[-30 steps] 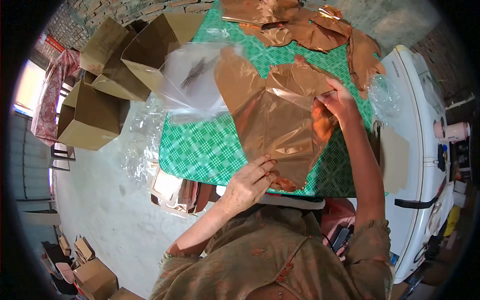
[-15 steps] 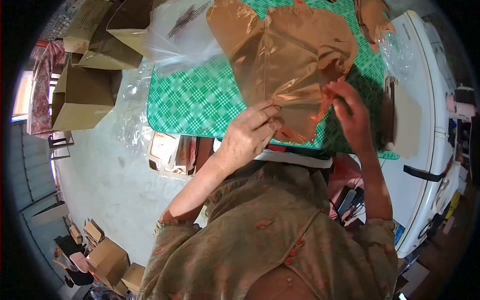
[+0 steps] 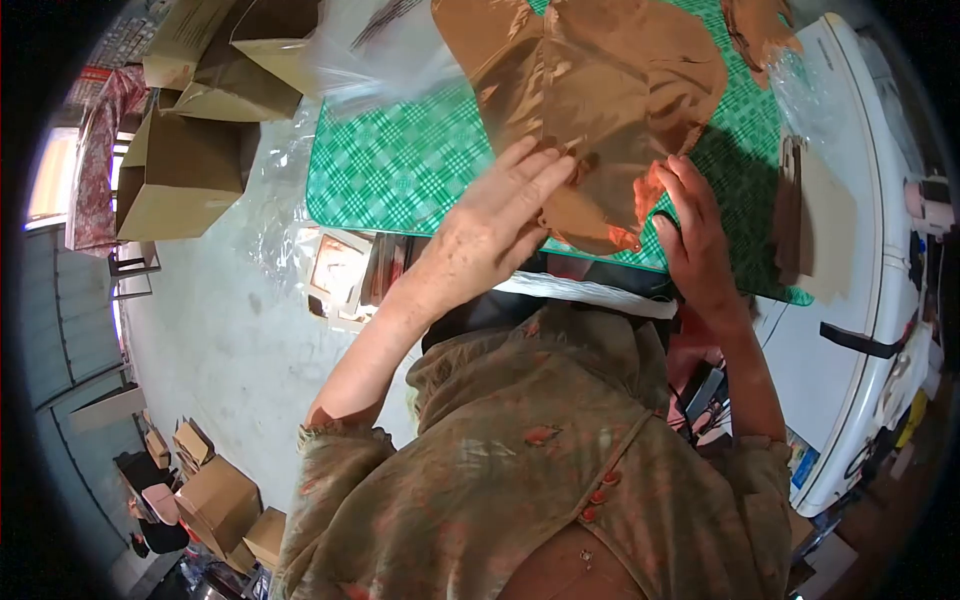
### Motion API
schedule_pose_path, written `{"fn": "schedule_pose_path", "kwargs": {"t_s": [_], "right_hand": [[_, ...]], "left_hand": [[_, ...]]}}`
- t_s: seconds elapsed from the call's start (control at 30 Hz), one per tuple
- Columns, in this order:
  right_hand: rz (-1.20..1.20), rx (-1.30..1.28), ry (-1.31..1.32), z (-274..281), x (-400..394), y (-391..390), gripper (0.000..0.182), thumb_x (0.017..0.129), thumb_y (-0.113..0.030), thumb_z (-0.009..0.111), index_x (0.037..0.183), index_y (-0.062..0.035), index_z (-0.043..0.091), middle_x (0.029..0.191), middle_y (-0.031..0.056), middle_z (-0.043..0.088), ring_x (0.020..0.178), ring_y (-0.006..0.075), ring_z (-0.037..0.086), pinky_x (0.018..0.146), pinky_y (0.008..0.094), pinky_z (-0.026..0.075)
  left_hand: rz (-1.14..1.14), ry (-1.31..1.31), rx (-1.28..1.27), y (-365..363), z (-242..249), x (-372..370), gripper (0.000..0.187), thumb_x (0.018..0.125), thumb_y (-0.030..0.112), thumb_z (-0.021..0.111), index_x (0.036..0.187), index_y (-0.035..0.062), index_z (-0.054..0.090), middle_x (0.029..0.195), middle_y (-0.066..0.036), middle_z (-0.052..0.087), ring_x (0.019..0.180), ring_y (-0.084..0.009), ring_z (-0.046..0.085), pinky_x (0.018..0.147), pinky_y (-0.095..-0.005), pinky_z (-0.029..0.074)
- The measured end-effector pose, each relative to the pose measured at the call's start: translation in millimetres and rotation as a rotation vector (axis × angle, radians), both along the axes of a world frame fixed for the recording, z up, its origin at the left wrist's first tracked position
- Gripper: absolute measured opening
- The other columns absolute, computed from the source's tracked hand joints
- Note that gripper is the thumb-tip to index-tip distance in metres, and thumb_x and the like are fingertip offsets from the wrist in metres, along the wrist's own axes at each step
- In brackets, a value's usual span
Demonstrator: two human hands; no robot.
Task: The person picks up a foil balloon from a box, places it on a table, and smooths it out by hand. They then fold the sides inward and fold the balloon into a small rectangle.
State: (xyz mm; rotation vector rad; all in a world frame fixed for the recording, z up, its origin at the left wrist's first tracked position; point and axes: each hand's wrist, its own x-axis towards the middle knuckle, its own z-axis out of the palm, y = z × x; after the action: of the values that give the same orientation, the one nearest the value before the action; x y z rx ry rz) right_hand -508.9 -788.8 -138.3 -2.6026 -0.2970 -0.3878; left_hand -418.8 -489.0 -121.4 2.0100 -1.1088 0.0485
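Note:
A shiny copper-coloured foil sheet lies on a table with a green checked cloth. My left hand rests flat on the sheet's near left edge, fingers stretched out and together. My right hand presses on the sheet's near right corner at the table's front edge, fingers spread. A clear plastic bag with dark print lies at the sheet's far left, partly under it.
Open cardboard boxes stand left of the table on the concrete floor. A white appliance with a brown card on it stands at the right. More foil pieces lie at the far right. Small boxes sit at lower left.
My right hand has come down from the sheet's far right side to its near corner. My left hand has flattened on the near edge. The view has shifted toward the table's front.

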Motion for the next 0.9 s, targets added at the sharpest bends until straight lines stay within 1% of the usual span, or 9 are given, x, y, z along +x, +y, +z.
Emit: {"fn": "schedule_pose_path", "kwargs": {"t_s": [0.07,0.1,0.2,0.23,0.3,0.33,0.43,0.7,0.9], "right_hand": [[0.036,-0.042,-0.013,5,-3,5,0.059,0.091,-0.007,0.07,0.148,-0.0033,0.053,0.153,0.0191,0.05,0.145,0.0418,0.046,0.122,0.0526,0.037],[0.065,-0.032,-0.003,9,-5,9,0.061,0.089,-0.007,0.072,0.148,-0.0038,0.053,0.154,0.0186,0.05,0.146,0.0414,0.046,0.122,0.0525,0.036],[0.134,-0.049,0.007,15,-11,24,0.069,0.084,-0.01,0.079,0.148,-0.0055,0.054,0.156,0.0172,0.048,0.147,0.0402,0.044,0.124,0.0526,0.032],[0.149,-0.083,0.001,15,-14,27,0.071,0.083,-0.012,0.08,0.148,-0.006,0.054,0.156,0.0168,0.048,0.148,0.0396,0.044,0.125,0.0528,0.03],[0.152,-0.11,0.019,11,-16,34,0.073,0.081,-0.016,0.083,0.148,-0.0072,0.054,0.158,0.0153,0.046,0.151,0.037,0.041,0.127,0.0544,0.025],[0.149,-0.133,0.013,9,-17,37,0.073,0.081,-0.017,0.083,0.148,-0.007,0.054,0.158,0.0152,0.046,0.151,0.0366,0.041,0.126,0.0544,0.026],[0.146,-0.181,-0.013,5,-18,42,0.072,0.082,-0.018,0.083,0.147,-0.0066,0.056,0.157,0.0148,0.047,0.15,0.0356,0.042,0.125,0.0541,0.028],[0.153,-0.171,-0.044,3,-14,56,0.062,0.084,-0.017,0.082,0.141,-0.005,0.06,0.15,0.0148,0.054,0.143,0.034,0.048,0.123,0.0536,0.032],[0.162,-0.17,-0.058,2,-10,66,0.057,0.085,-0.013,0.08,0.138,-0.0036,0.062,0.146,0.0154,0.056,0.141,0.0346,0.049,0.12,0.052,0.038]], "left_hand": [[0.041,0.021,0.02,11,3,1,0.076,0.085,-0.002,0.078,0.156,0.0066,0.05,0.153,-0.015,0.058,0.153,-0.0394,0.042,0.126,-0.0486,0.038],[0.075,0.022,0.004,16,2,4,0.074,0.086,-0.002,0.077,0.155,0.0064,0.051,0.151,-0.014,0.06,0.151,-0.0399,0.044,0.124,-0.0497,0.04],[0.102,-0.084,0.076,28,-10,15,0.066,0.079,-0.002,0.078,0.142,0.0004,0.059,0.136,-0.019,0.067,0.14,-0.0442,0.053,0.116,-0.0506,0.046],[0.118,-0.104,0.069,27,-10,14,0.051,0.081,0.0,0.078,0.132,0.0003,0.067,0.131,-0.018,0.069,0.137,-0.0426,0.056,0.115,-0.0508,0.046],[0.079,-0.151,0.094,27,-15,17,0.046,0.085,0.002,0.078,0.13,0.0027,0.071,0.136,-0.016,0.068,0.14,-0.0393,0.055,0.119,-0.0512,0.044],[0.058,-0.175,0.109,27,-16,18,0.043,0.086,0.003,0.078,0.129,0.0039,0.072,0.138,-0.014,0.068,0.142,-0.0376,0.054,0.12,-0.0514,0.042],[0.06,-0.2,0.129,23,-16,16,0.035,0.087,0.005,0.078,0.122,0.0037,0.076,0.136,-0.014,0.069,0.14,-0.0368,0.056,0.12,-0.0515,0.043],[0.069,-0.187,0.047,23,-29,16,0.032,0.088,0.005,0.077,0.12,0.0044,0.077,0.133,-0.013,0.071,0.134,-0.0347,0.061,0.116,-0.0491,0.046],[0.072,-0.183,0.038,23,-32,15,0.032,0.088,0.005,0.076,0.12,0.0045,0.077,0.129,-0.012,0.072,0.131,-0.0332,0.062,0.112,-0.0468,0.049]]}}
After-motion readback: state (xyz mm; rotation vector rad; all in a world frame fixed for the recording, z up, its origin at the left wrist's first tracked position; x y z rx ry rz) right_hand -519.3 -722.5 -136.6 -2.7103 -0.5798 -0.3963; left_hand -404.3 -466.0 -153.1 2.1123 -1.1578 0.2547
